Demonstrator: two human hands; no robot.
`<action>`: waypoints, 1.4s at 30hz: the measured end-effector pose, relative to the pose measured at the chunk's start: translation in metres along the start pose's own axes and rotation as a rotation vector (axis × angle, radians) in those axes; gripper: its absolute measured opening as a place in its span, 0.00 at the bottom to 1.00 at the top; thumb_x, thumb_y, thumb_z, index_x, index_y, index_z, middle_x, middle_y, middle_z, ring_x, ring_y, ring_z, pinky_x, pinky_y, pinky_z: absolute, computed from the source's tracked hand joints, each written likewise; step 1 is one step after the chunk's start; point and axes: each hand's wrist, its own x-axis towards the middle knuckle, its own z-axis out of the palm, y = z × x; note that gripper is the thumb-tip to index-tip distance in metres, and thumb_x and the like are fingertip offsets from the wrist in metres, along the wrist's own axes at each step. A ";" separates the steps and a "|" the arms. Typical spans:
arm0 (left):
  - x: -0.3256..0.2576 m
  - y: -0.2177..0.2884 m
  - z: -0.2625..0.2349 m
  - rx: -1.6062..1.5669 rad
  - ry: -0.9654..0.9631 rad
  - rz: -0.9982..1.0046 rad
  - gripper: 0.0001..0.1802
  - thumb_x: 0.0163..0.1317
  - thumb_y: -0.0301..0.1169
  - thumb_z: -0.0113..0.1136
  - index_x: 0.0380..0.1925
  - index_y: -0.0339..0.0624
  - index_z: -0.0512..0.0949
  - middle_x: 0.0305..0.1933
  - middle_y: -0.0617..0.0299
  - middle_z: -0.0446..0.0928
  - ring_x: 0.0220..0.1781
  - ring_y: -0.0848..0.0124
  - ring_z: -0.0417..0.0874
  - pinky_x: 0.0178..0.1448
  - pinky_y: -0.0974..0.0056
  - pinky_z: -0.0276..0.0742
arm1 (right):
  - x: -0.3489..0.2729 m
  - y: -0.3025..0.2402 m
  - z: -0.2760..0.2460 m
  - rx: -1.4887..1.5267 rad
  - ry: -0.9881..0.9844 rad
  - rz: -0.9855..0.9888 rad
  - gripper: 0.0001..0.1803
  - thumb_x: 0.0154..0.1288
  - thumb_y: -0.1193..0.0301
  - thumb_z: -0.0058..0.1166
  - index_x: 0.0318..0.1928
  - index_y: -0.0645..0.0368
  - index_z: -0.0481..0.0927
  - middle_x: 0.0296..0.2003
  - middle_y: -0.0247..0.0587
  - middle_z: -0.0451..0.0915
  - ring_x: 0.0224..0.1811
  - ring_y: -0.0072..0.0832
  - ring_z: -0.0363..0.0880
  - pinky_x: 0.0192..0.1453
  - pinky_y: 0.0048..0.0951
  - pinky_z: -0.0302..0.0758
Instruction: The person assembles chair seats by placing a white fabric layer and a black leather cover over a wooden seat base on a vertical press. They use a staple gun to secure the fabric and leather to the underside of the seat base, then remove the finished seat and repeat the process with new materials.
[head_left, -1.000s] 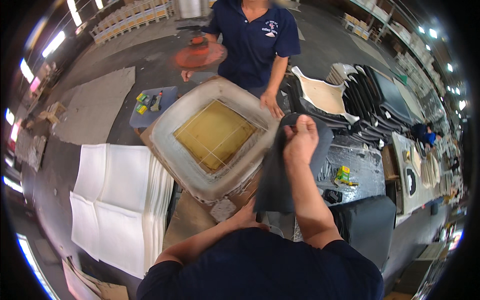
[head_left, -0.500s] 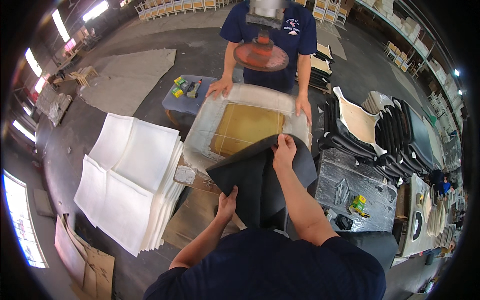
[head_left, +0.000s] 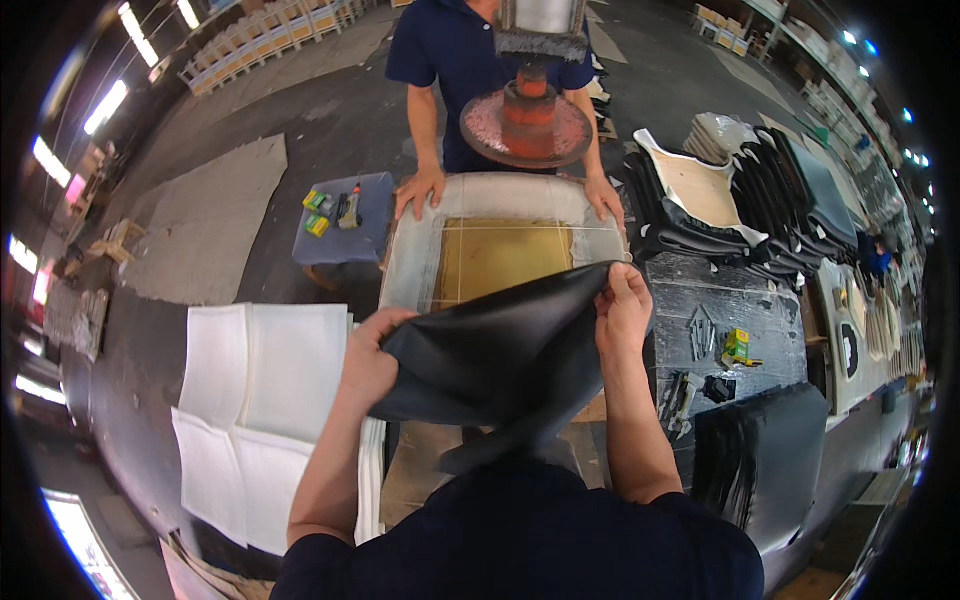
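Note:
A sheet of black leather-like material (head_left: 490,350) hangs between my two hands, its far edge stretched above the near side of a frame. My left hand (head_left: 375,355) grips its left corner. At the right corner, my right hand (head_left: 625,302) pinches the edge between thumb and fingers. Beneath lies the pale padded frame (head_left: 411,262) with a yellowish panel (head_left: 510,255) in its middle, crossed by thin lines. A co-worker across from me rests both hands on its far corners. Above the frame's far side hangs a round reddish press plate (head_left: 525,130).
White foam sheets (head_left: 300,350) are stacked at left. A blue-grey stool (head_left: 345,215) bears a tool and small green-yellow boxes. At right, a plastic-wrapped table (head_left: 765,300) holds tools and another small box, with black sheets (head_left: 765,465) near me and black upholstered pieces (head_left: 790,195) behind.
My left hand has risen to the sheet's left corner and my right hand has moved right, so the black sheet is now spread wider. My view has turned somewhat.

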 end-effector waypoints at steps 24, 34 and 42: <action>0.145 -0.167 -0.027 -0.073 0.105 -0.372 0.11 0.75 0.35 0.71 0.42 0.37 0.87 0.31 0.69 0.82 0.34 0.79 0.80 0.40 0.67 0.75 | 0.080 0.011 -0.046 -1.129 -0.030 -0.134 0.21 0.76 0.59 0.69 0.56 0.64 0.89 0.41 0.40 0.92 0.45 0.25 0.89 0.54 0.32 0.83; 0.041 -0.165 -0.011 -0.168 -0.040 -0.438 0.14 0.78 0.30 0.66 0.56 0.30 0.87 0.48 0.58 0.91 0.46 0.71 0.89 0.55 0.62 0.85 | -0.044 0.059 -0.038 -1.514 -0.189 0.126 0.32 0.69 0.45 0.73 0.44 0.68 0.90 0.36 0.50 0.89 0.39 0.36 0.89 0.46 0.41 0.83; 0.063 -0.162 -0.047 -0.099 0.068 -0.294 0.11 0.82 0.31 0.64 0.54 0.34 0.86 0.49 0.61 0.91 0.46 0.72 0.88 0.55 0.64 0.84 | -0.014 0.035 -0.046 -0.810 -0.014 -0.015 0.10 0.76 0.69 0.68 0.39 0.62 0.84 0.29 0.30 0.80 0.30 0.19 0.76 0.30 0.28 0.71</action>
